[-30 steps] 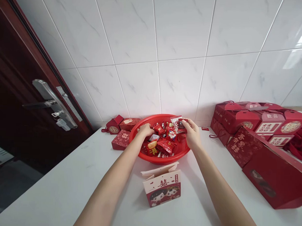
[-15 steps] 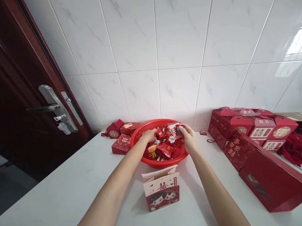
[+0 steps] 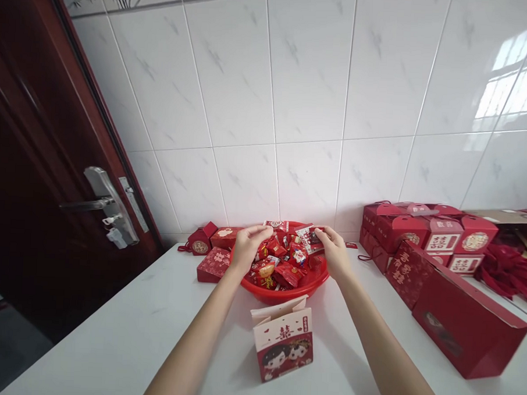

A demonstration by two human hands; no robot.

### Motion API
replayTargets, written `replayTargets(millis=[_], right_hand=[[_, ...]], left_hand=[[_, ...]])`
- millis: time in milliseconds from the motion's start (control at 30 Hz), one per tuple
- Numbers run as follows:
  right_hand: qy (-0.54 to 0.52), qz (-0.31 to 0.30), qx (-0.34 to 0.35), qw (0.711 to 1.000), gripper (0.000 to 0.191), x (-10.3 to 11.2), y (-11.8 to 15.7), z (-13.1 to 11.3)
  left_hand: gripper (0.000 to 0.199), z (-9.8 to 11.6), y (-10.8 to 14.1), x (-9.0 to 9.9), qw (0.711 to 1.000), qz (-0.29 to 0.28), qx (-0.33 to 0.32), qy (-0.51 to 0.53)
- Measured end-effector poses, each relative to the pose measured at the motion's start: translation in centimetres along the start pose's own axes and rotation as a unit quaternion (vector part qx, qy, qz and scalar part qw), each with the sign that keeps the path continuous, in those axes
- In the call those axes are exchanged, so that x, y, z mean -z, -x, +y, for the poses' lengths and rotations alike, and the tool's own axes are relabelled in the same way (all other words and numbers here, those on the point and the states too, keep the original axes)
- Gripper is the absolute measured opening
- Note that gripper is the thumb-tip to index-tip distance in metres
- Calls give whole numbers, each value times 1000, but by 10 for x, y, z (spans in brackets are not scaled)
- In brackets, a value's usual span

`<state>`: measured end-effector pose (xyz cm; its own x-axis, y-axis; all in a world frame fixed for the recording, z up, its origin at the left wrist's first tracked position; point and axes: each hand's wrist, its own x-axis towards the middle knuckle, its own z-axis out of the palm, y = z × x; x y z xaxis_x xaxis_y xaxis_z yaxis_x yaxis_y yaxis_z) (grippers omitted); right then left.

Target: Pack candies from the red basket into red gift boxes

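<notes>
A red plastic basket [image 3: 316, 286] holds a heap of red and gold wrapped sweets [image 3: 289, 273]. My left hand [image 3: 249, 244], over the basket's left side, pinches a red and white candy packet [image 3: 277, 225]. Between the thumb and fingers of my right hand [image 3: 336, 256], at the right side of the basket, is a small dark candy packet [image 3: 313, 237], next to a white patterned wrapper. In front of the basket stands a cream and red gift box [image 3: 285, 347], its top flaps up and two cartoon figures on its face.
Left of the basket lie small red boxes [image 3: 214, 265]. Stacked red gift boxes [image 3: 423, 228] stand at the right against the tiled wall, with a large red box [image 3: 467, 323] before them and red fabric [image 3: 509, 266] beyond. A dark door [image 3: 51, 153] is at the left.
My left hand has risen out of the heap to the basket's left rim, bringing up a red and white candy packet. My right hand stays near the right rim. The view has tilted up.
</notes>
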<state>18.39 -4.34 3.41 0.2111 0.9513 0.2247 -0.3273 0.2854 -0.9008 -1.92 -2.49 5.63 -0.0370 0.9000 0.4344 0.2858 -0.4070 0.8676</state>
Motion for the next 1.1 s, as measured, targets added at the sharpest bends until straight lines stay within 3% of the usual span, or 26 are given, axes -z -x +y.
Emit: replayTargets(millis=[167,400,533,667,800,900,1100], right_hand=[[85,-103,115,984,35,-11,28,-33],[185,-148,207,949,26,-23,59,-54],[214,-181,196,940,28,-20,63,-57],[195,-208,129,950,30,-16,64,-57],[164,-225,88,956,36,-16,64,-54],[165,-214,96,958,35,-18,63,-50],[203,-194,137,950,28,-21,65,-52]], left_hand=[[29,35,52,16,964,-107,75,230],[27,54,74,14,925,-107,128,340],[29,56,76,14,911,-108,134,373],[30,55,73,13,904,-78,143,396],[30,52,70,13,903,-41,147,401],[30,50,71,14,912,-58,145,379],[35,48,72,18,968,-90,71,225]])
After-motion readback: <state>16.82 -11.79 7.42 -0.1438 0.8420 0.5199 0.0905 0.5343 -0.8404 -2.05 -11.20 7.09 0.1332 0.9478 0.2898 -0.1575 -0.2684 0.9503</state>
